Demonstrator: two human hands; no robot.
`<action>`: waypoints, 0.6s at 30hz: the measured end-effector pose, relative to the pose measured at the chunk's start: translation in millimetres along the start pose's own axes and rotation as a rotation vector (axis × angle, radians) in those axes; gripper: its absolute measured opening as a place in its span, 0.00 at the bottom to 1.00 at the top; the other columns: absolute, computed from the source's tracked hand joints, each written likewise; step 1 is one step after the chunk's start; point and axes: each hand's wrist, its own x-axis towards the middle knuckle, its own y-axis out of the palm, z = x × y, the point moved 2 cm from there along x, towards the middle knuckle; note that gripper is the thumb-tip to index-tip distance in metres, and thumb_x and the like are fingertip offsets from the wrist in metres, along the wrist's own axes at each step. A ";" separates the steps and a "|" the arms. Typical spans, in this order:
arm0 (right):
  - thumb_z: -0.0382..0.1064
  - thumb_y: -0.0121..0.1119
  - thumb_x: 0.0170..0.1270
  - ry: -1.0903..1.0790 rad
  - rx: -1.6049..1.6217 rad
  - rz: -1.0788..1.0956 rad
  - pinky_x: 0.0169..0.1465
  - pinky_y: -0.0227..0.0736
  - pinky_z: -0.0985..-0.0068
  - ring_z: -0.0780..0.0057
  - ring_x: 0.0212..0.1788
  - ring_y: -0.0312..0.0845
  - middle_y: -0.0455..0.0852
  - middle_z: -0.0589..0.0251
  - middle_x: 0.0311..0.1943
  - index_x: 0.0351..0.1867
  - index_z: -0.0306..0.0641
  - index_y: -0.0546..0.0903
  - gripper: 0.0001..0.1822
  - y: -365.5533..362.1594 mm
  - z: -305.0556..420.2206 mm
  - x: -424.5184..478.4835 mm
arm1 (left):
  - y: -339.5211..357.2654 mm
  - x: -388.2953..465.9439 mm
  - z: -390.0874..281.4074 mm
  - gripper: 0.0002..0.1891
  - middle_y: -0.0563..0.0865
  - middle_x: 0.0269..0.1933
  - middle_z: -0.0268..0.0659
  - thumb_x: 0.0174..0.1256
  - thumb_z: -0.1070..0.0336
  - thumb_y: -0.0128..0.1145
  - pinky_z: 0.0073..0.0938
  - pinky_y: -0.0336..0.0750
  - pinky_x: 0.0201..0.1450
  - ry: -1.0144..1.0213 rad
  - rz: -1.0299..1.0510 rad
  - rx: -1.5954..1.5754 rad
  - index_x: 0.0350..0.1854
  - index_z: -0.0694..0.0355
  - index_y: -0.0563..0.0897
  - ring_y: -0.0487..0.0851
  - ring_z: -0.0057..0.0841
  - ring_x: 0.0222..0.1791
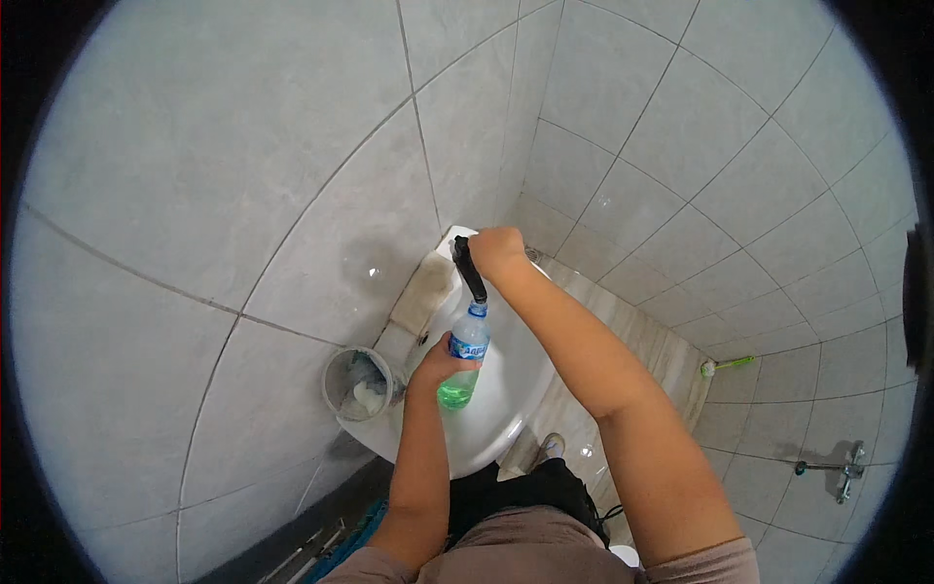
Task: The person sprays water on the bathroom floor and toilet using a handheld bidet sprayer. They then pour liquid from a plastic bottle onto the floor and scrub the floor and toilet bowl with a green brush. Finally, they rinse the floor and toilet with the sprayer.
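Observation:
My left hand (pixel 435 363) is closed around the middle of a clear plastic bottle (pixel 469 336) with a blue label and green liquid in its lower part. The bottle is uncapped and tilted slightly, its mouth just under the tip of a black faucet spout (pixel 469 270). At the base of that faucet is my right hand (pixel 498 250); its fingers are curled and partly hidden, so its exact hold is unclear. Beneath both hands lies a white washbasin (pixel 511 387). Whether water is running cannot be told.
A clear plastic tub (pixel 328 387) with whitish contents stands on the basin's left rim, against the tiled wall. A green-handled brush (pixel 730 365) is on the right, low by the wall. A metal tap (pixel 850 471) juts from the right wall. A floor drain (pixel 533 254) lies behind the basin.

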 end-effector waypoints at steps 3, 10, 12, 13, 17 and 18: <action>0.37 0.52 0.58 0.015 -0.007 0.010 0.39 0.77 0.69 0.64 0.42 0.82 0.85 0.60 0.38 0.36 0.44 0.84 0.10 -1.8 1.8 0.7 | -3.6 5.9 8.0 0.45 0.80 0.47 0.39 0.27 0.62 0.76 0.30 0.69 0.54 0.007 -0.009 0.051 0.56 0.65 0.67 0.78 0.27 0.46; 0.37 0.53 0.58 0.026 0.007 -0.009 0.39 0.77 0.70 0.64 0.42 0.82 0.85 0.61 0.39 0.36 0.44 0.84 0.10 -3.1 1.6 -1.5 | -2.2 5.3 8.7 0.44 0.80 0.47 0.38 0.29 0.62 0.75 0.30 0.70 0.52 0.021 0.030 -0.026 0.55 0.65 0.68 0.78 0.27 0.46; 0.37 0.53 0.58 0.022 -0.002 0.013 0.39 0.77 0.70 0.64 0.42 0.82 0.85 0.60 0.39 0.36 0.44 0.84 0.10 -4.6 2.1 -1.6 | -1.7 4.1 6.1 0.43 0.80 0.46 0.38 0.29 0.62 0.75 0.30 0.70 0.52 0.012 0.033 -0.003 0.55 0.65 0.68 0.78 0.27 0.46; 0.37 0.53 0.58 0.019 -0.007 0.024 0.39 0.77 0.70 0.64 0.42 0.82 0.85 0.60 0.38 0.36 0.44 0.84 0.10 -5.9 2.9 -2.1 | -2.0 3.7 5.8 0.43 0.80 0.46 0.38 0.29 0.62 0.75 0.30 0.70 0.52 0.007 0.034 0.008 0.55 0.65 0.68 0.78 0.27 0.45; 0.37 0.53 0.57 0.016 -0.003 0.004 0.39 0.77 0.70 0.64 0.42 0.82 0.85 0.59 0.38 0.36 0.43 0.84 0.10 -6.8 6.5 -2.6 | -5.4 4.0 7.8 0.43 0.80 0.46 0.39 0.30 0.62 0.74 0.30 0.70 0.52 0.009 0.040 -0.001 0.55 0.65 0.68 0.78 0.28 0.46; 0.37 0.53 0.57 0.017 0.007 -0.014 0.39 0.77 0.70 0.63 0.42 0.82 0.85 0.59 0.37 0.35 0.43 0.84 0.10 -4.1 4.6 -2.0 | -4.2 3.0 4.7 0.43 0.80 0.46 0.39 0.30 0.62 0.74 0.30 0.70 0.52 0.006 0.050 -0.001 0.56 0.65 0.67 0.78 0.28 0.46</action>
